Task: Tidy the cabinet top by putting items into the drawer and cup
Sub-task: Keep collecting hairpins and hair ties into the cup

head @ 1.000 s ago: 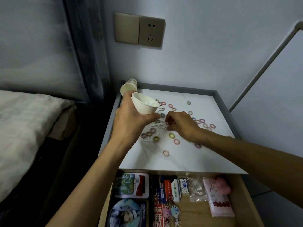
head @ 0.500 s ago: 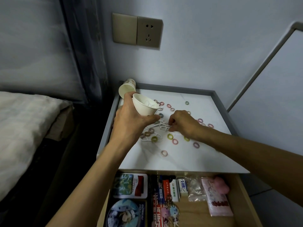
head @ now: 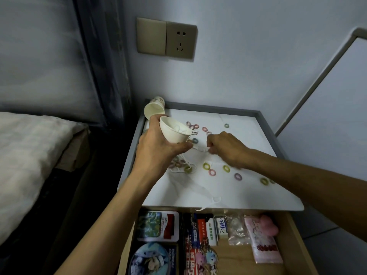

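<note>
One wide-angle camera, worn on the head, looks forward and down at close range on the cabinet top (head: 228,195); the wall socket (head: 181,41) sits beyond the fingers (head: 214,140), the open drawer (head: 236,257) on their near side.

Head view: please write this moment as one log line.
left hand holds cup, tilted | right hand pinches white loop beside cup | coloured rings on top | drawer open

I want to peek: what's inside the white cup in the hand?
Pale, whitish rings show inside the white cup, which the left hand holds tilted. Its near wall hides the bottom, so anything deeper cannot be seen.
</note>
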